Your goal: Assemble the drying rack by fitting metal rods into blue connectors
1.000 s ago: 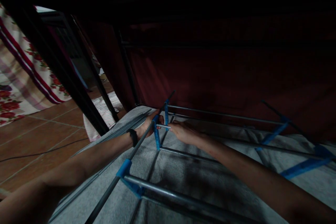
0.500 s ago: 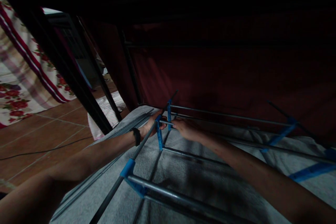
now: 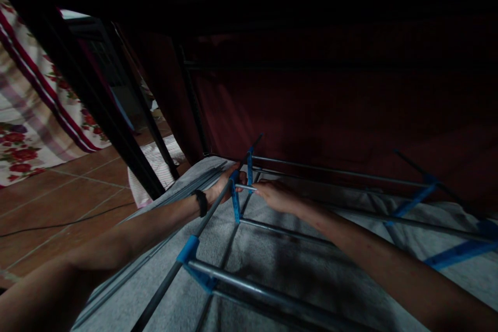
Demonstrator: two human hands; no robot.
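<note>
A frame of grey metal tubes and blue plastic connectors lies on a grey blanket. My left hand (image 3: pixel 222 187), with a dark band at its wrist, is closed around a blue connector (image 3: pixel 235 202) at the frame's far left side; part of its fingers is hidden behind the connector. My right hand (image 3: pixel 277 196) pinches a metal tube (image 3: pixel 246 187) whose end meets the top of that same connector. Whether the tube end is seated inside cannot be made out. Nearer me, another blue connector (image 3: pixel 189 250) joins a thick metal crossbar (image 3: pixel 249 286) to the long side pole (image 3: pixel 159 290).
Further blue connectors (image 3: pixel 413 200) stand at the frame's right side. Loose thin tubes (image 3: pixel 128 275) lie along the left edge of the grey blanket (image 3: pixel 268 254). Dark posts (image 3: pixel 105 114) rise at left, beside a tiled floor (image 3: pixel 93 192) with a cable. A dark red cloth (image 3: pixel 330 114) hangs behind.
My right hand has dropped slightly, and the tube in its fingers now tilts a little downward at the hand's end. My left hand stays at the same connector.
</note>
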